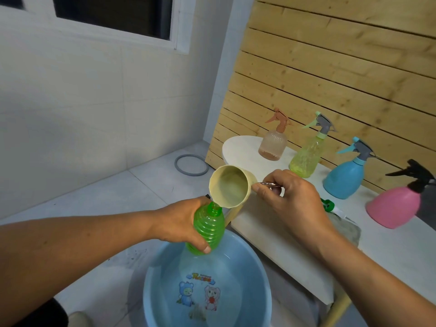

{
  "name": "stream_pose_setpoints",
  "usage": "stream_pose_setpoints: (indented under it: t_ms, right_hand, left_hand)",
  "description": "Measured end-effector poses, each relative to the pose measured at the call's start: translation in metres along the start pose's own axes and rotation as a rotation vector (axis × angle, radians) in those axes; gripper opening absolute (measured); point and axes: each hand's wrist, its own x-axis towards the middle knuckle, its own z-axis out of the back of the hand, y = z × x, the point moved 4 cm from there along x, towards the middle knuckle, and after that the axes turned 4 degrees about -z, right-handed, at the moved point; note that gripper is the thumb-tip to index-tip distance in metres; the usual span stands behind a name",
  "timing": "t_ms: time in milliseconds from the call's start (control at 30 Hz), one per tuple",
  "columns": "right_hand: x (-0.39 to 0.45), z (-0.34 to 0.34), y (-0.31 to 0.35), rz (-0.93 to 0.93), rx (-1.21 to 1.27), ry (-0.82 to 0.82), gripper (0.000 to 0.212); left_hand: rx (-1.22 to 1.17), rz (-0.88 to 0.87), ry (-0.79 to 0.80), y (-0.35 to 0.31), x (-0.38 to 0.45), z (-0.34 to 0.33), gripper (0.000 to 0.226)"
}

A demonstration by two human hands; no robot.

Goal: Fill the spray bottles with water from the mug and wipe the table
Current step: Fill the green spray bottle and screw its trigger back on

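Your left hand [186, 226] grips the green bottle [207, 230] over the basin [259, 267]; your right hand [290, 199] grips the tipped mug [232, 186] at its neck. Four capped bottles [273, 143] at 2 o'clock look done; wiping the table [271, 232] remains.

My left hand [186, 223] holds the open bottle [207, 230] above the basin [207, 286] on the floor, my right hand [290, 199] tips the mug [232, 185] at its mouth, and four spray bottles [273, 140] stand behind on the table [283, 241].
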Motion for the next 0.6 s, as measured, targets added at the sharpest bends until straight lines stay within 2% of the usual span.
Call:
stream_pose_setpoints:
  t_ms: [600]
  right_hand:
    - [0.0015,0.0003,0.0015,0.027,-0.022,-0.024,0.018]
  left_hand:
    - [0.007,0.011,0.01,0.0039,0.0005,-0.0014,0.077]
